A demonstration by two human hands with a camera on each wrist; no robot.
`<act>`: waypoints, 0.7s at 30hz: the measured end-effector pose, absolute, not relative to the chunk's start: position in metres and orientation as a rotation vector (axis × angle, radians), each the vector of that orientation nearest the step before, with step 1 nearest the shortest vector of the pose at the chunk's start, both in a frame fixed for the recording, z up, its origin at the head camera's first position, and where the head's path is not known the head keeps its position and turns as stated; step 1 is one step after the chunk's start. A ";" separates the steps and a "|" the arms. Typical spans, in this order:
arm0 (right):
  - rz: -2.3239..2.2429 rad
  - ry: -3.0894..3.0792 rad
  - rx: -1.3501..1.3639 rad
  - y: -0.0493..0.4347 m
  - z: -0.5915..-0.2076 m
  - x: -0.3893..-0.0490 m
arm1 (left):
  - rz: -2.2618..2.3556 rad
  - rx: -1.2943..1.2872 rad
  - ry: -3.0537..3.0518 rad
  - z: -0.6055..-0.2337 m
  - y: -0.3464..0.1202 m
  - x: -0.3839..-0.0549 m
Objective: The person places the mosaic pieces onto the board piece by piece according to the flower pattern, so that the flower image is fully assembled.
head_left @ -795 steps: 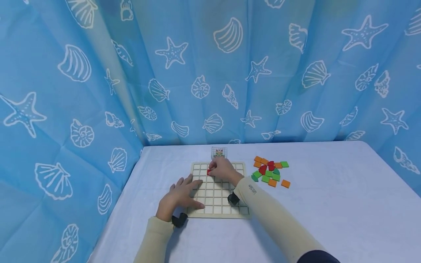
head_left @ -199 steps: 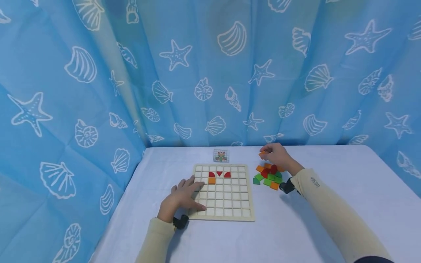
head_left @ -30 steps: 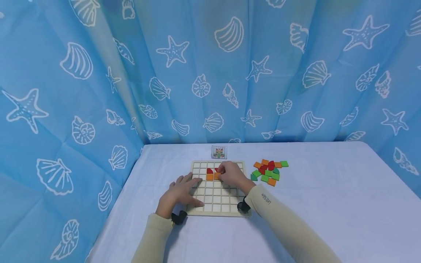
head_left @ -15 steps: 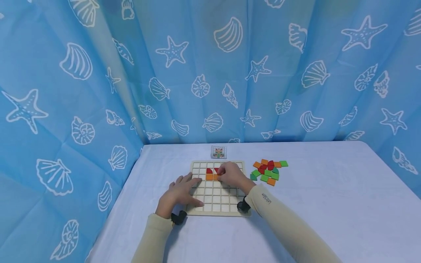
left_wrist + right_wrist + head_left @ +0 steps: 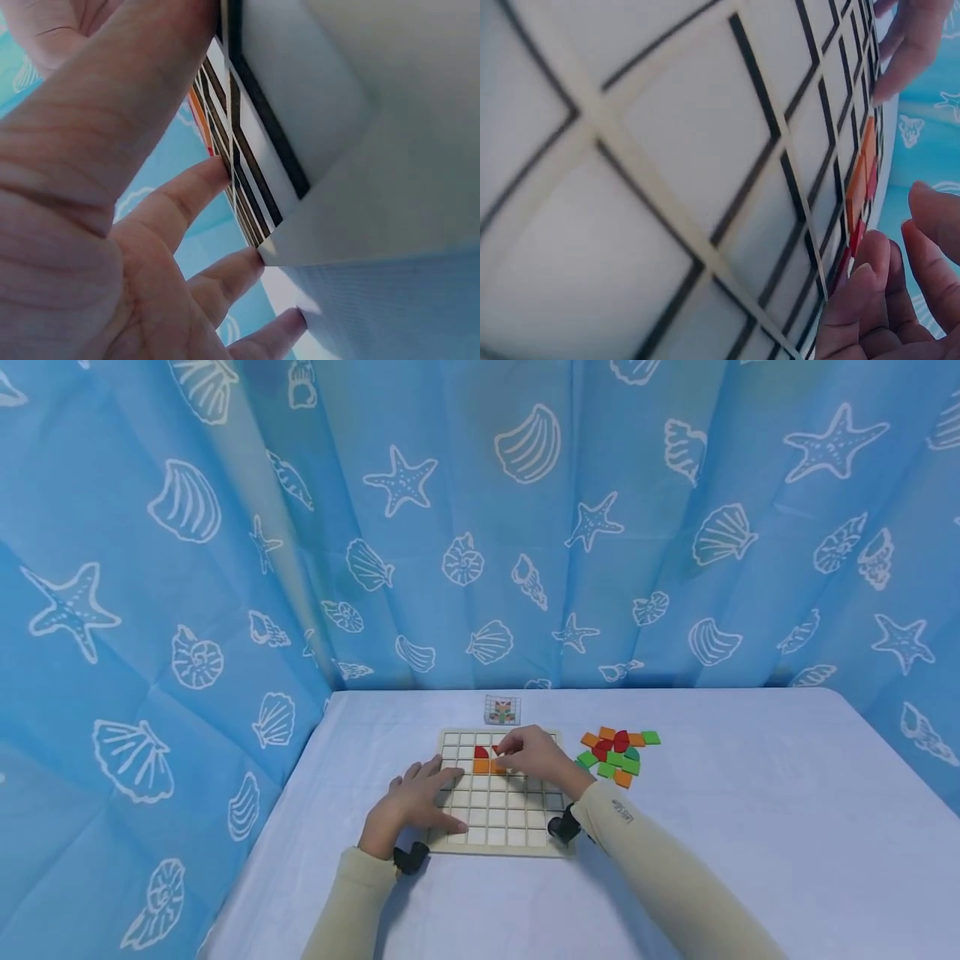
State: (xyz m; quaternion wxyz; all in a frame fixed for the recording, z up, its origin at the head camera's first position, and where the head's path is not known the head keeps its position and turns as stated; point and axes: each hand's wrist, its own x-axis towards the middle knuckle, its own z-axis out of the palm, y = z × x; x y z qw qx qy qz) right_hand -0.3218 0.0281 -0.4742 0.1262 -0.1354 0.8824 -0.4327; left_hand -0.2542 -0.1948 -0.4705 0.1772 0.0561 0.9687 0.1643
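Observation:
On the pale gridded board [image 5: 496, 837] lie two orange square tiles, the left one [image 5: 482, 766] and the right one [image 5: 497, 767], side by side. Behind them are a red quarter-round tile [image 5: 481, 752] and a red triangle, partly covered by my right hand [image 5: 536, 756]. That hand is over the board with its fingertips right at the right orange tile. In the right wrist view its thumb and fingers [image 5: 922, 206] are bent and apart, with no tile between them. My left hand [image 5: 414, 802] rests spread on the board's left edge, thumb and index finger over the grid.
Right of the board lies a loose pile of orange, red and green tiles [image 5: 614, 760] in squares and rounded shapes. A small pattern card [image 5: 502, 710] lies behind the board. A blue shell-print curtain [image 5: 525, 527] hangs at the back and left of the white table [image 5: 750, 827].
Since 6.6 s ago, my right hand has brought an orange tile from the pile to the board beside the first. In the last second it has lifted slightly off it. My left hand stays.

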 end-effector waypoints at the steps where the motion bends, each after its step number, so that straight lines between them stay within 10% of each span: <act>1: -1.269 2.566 -0.404 0.030 -0.474 -0.322 | 0.464 0.162 2.742 -0.471 -0.195 -0.254; 21: -1.271 2.657 -0.322 0.066 -0.454 -0.340 | 0.507 0.148 2.738 -0.469 -0.193 -0.253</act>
